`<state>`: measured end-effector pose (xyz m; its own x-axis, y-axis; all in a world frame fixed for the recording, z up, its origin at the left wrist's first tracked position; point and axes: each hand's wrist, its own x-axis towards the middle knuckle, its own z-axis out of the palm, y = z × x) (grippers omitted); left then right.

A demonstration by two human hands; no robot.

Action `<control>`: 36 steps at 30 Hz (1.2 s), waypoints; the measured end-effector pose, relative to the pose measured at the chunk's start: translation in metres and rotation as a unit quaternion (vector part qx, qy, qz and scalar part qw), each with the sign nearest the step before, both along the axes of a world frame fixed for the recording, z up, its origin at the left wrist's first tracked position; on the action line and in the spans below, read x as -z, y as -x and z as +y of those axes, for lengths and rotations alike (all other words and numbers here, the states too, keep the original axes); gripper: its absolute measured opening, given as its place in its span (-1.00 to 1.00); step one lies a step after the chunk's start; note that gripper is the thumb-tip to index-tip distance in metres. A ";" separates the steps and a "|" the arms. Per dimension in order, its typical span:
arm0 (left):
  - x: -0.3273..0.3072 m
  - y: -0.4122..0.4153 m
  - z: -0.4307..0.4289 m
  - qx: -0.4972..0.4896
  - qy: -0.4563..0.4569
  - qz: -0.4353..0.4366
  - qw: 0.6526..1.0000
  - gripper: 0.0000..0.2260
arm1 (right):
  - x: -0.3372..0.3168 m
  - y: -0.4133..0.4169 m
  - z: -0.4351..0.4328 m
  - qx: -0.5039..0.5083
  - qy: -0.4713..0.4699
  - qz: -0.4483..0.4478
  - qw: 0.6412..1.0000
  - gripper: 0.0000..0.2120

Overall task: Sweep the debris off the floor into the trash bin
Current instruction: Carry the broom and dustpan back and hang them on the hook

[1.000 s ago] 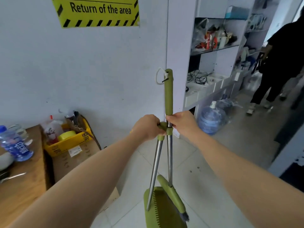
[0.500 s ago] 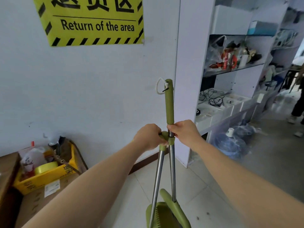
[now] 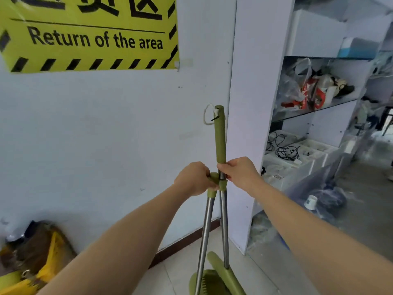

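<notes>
A green broom [image 3: 220,137] stands upright before the white wall, its long green grip topped by a white cord loop. Its steel pole is clipped to the steel pole of a green dustpan [image 3: 209,282], whose pan shows at the bottom edge. My left hand [image 3: 194,178] is closed on the green top of the dustpan handle [image 3: 213,177]. My right hand [image 3: 240,172] grips the broom pole just under the green grip. The two hands sit side by side at the clip. No debris or trash bin is in view.
A yellow sign [image 3: 89,33] reading "Return of the area" hangs on the wall. A yellow bin [image 3: 45,267] of supplies sits at lower left. White shelving [image 3: 319,116] with bags and cables fills the right; water jugs [image 3: 314,201] lie on the floor beside it.
The view has tilted up and turned left: the sign fills more of the frame, the wooden table and the walking person have left view. Both hands hold the same grip on the handles.
</notes>
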<state>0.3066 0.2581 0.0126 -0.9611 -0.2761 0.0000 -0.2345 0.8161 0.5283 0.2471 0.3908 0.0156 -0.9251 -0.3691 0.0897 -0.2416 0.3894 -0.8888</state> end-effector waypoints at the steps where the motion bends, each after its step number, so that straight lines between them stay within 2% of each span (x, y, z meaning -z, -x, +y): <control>1: 0.000 0.015 -0.004 -0.004 0.001 -0.001 1.000 -0.71 | -0.001 0.015 -0.004 -0.003 -0.002 0.002 1.000 -0.71; 14: -0.022 0.191 -0.037 -0.109 0.011 0.010 0.994 -0.67 | -0.032 0.211 -0.046 -0.106 -0.059 0.037 0.992 -0.66; 20: -0.031 0.240 -0.065 -0.156 -0.014 0.020 0.987 -0.63 | -0.052 0.265 -0.078 -0.158 -0.061 0.085 0.982 -0.80; 23: -0.031 0.262 -0.084 -0.174 -0.022 0.022 0.984 -0.68 | -0.064 0.285 -0.097 -0.176 -0.024 0.118 0.977 -0.78; 26: -0.031 0.281 -0.105 -0.180 -0.022 0.024 0.983 -0.70 | -0.078 0.304 -0.119 -0.172 0.036 0.146 0.974 -0.59; 29: -0.030 0.300 -0.128 -0.174 -0.023 0.021 0.984 -0.72 | -0.092 0.321 -0.144 -0.110 0.073 0.238 0.962 -0.54; 31: -0.031 0.313 -0.144 -0.164 -0.017 0.019 0.986 -0.73 | -0.104 0.330 -0.163 -0.103 0.081 0.285 0.949 -0.53; 34: -0.034 0.331 -0.166 -0.152 -0.014 0.016 0.988 -0.74 | -0.121 0.349 -0.193 -0.173 0.109 0.251 0.946 -0.63; 36: -0.035 0.341 -0.179 -0.143 -0.013 0.011 0.990 -0.74 | -0.134 0.364 -0.209 -0.184 0.115 0.184 0.959 -0.58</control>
<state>-0.0347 0.0787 0.0480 -0.8434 -0.5371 0.0097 -0.4418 0.7038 0.5563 -0.1165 0.1817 0.1497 -0.6263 -0.5956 0.5030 -0.6382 0.0212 -0.7696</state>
